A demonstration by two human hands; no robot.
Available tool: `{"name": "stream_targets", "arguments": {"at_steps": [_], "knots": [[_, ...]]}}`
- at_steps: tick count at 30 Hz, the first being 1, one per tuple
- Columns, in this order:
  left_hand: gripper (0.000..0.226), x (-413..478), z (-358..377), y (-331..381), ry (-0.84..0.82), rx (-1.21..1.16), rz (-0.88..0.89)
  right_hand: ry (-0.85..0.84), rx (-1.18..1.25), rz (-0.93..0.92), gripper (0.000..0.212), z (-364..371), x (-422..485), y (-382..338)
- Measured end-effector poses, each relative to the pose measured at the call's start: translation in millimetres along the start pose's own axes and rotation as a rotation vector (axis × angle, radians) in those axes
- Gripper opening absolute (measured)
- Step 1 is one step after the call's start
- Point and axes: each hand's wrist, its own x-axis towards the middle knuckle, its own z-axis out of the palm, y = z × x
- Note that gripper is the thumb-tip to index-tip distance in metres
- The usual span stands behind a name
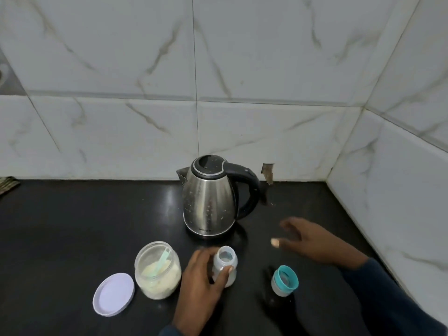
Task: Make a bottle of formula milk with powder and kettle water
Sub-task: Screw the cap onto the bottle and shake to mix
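A small clear baby bottle [226, 259] stands open-topped on the black counter, and my left hand [201, 284] grips its body. My right hand [310, 241] hovers with fingers spread and holds nothing, between the bottle and the steel kettle [209, 197], below the kettle's black handle [249, 187]. The kettle's lid is down. An open clear jar of pale powder [157, 271] with a light green scoop [162, 259] inside stands left of the bottle. The bottle's teal-ringed cap [284, 280] stands to the right.
The jar's white lid [114, 294] lies flat at the front left. Marble-patterned tile walls [242, 117] close the counter [72, 226] at the back and right. A cloth's edge [8, 184] shows at the far left.
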Motion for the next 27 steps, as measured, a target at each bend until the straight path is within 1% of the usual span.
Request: {"name": "stream_targets", "arguments": {"at_steps": [2,3,4,6,8,10,13,14,19,23,25,27], "knots": [[0.03,0,0,1,0.003,0.0,-0.004,-0.105,-0.069,0.019,0.102,12,-24,4],[0.03,0,0,1,0.005,0.0,-0.004,-0.129,-0.092,0.018,0.109,18,-33,4],[0.029,1,0,0,0.006,-0.001,-0.001,-0.137,-0.106,0.019,0.11,26,-41,6],[0.028,0,-1,0,0.004,-0.003,-0.002,-0.114,-0.117,0.024,0.099,43,-51,10],[0.028,0,-1,1,0.001,-0.013,-0.009,-0.047,-0.107,0.03,0.091,62,-55,14],[0.029,-1,-2,3,-0.005,-0.019,-0.009,0.065,-0.06,0.04,0.079,81,-57,19],[0.032,0,-3,4,-0.012,-0.006,-0.008,0.239,0.06,0.052,0.051,98,-58,21],[0.032,0,-3,4,-0.017,-0.001,-0.012,0.274,0.077,0.061,0.048,101,-59,21],[0.032,1,-4,7,-0.032,-0.007,-0.015,0.385,0.183,0.061,0.047,105,-67,12],[0.032,1,-6,9,-0.036,0.01,-0.014,0.476,0.387,0.019,0.049,104,-72,2],[0.03,1,-6,10,-0.044,0.02,-0.005,0.461,0.518,0.016,0.051,103,-73,-2],[0.028,2,-5,8,-0.058,0.027,-0.001,0.423,0.584,0.005,0.051,103,-73,-5]]}}
